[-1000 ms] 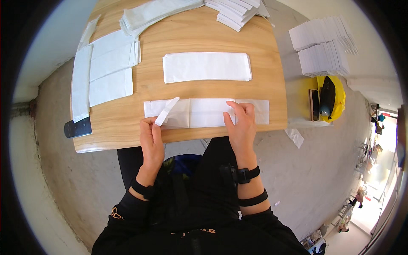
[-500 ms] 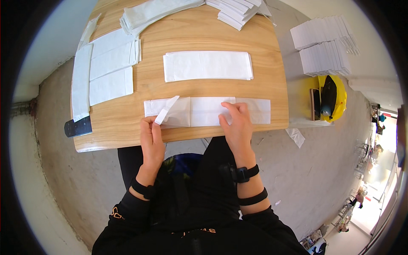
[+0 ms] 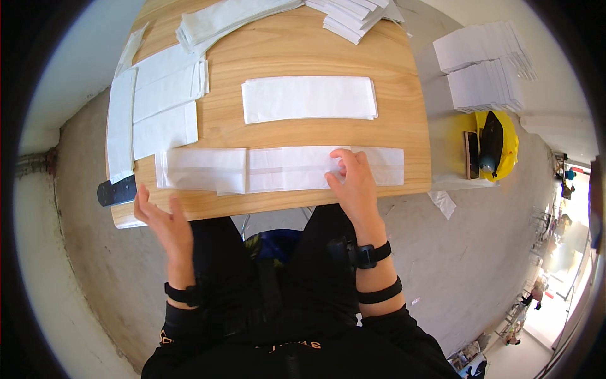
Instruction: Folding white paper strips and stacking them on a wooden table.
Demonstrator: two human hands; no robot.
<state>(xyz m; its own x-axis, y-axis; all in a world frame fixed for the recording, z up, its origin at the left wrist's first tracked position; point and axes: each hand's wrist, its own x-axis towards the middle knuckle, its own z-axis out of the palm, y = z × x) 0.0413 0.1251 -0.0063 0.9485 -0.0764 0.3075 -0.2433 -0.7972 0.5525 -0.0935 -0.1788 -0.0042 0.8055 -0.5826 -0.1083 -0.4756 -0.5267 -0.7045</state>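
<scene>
A long, thin, translucent white wrapper (image 3: 205, 170) lies unfolded along the table's front edge. Toward the right it joins a flat white folded strip (image 3: 303, 168), whose right end looks thinner and see-through. My left hand (image 3: 165, 221) is off the table's front edge, just below the wrapper's left end. Its fingers are spread, slightly blurred, and hold nothing. On the right part of the strip rests my right hand (image 3: 358, 189), thumb and forefinger curved and apart, their tips at the paper. A neat stack of white folded sheets (image 3: 309, 99) lies just beyond.
More white folded sheets (image 3: 165, 101) lie in overlapping piles at the left, over a dark flat object (image 3: 117, 191). Further stacks (image 3: 237, 18) sit at the far edge. To the right, on a grey surface, are white stacks (image 3: 483, 54) and a yellow bag (image 3: 507, 151) with a dark bottle.
My left hand has let go of the wrapper's lifted end and drawn left and nearer to me. The wrapper now lies stretched out further left. My right hand has stayed nearly in place.
</scene>
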